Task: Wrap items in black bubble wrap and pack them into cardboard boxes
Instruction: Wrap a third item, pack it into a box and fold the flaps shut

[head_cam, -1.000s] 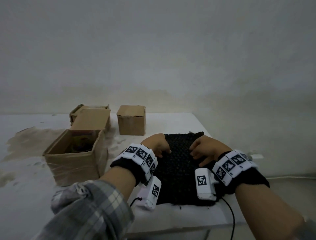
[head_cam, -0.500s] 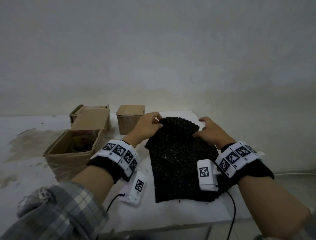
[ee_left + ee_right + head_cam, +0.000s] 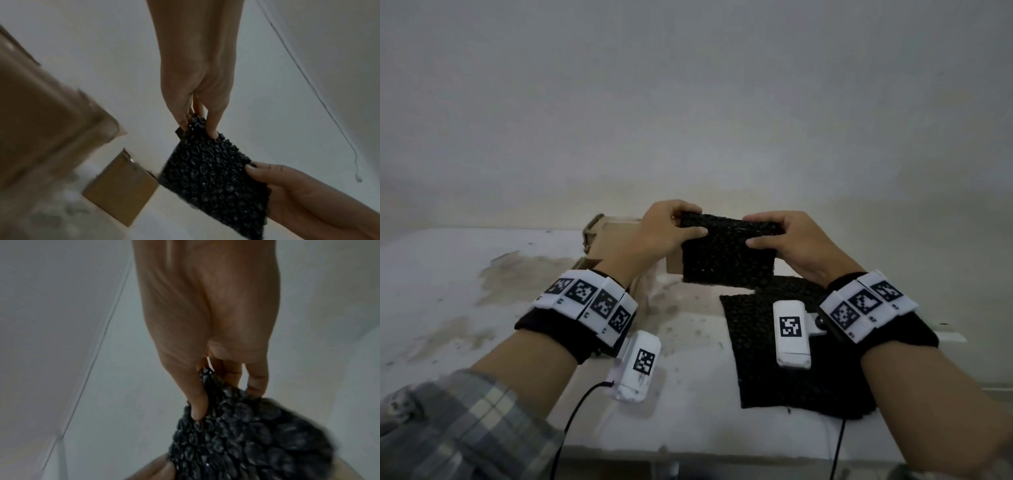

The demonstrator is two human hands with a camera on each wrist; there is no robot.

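Black bubble wrap point(image 3: 727, 255) hangs in the air between both hands, a single sheet pinched along its top edge: the left hand point(image 3: 664, 229) grips the left corner, the right hand point(image 3: 787, 243) the right corner, thumbs toward the person and fingers behind. Below the grip more black sheets point(image 3: 784, 359) lie on the white table point(image 3: 465, 308). Behind the left hand stand cardboard boxes point(image 3: 121, 185). No item to wrap shows near the held sheet, so this looks like an early step: a sheet is picked out, while wrapping and boxing remain. What the boxes hold cannot be told.
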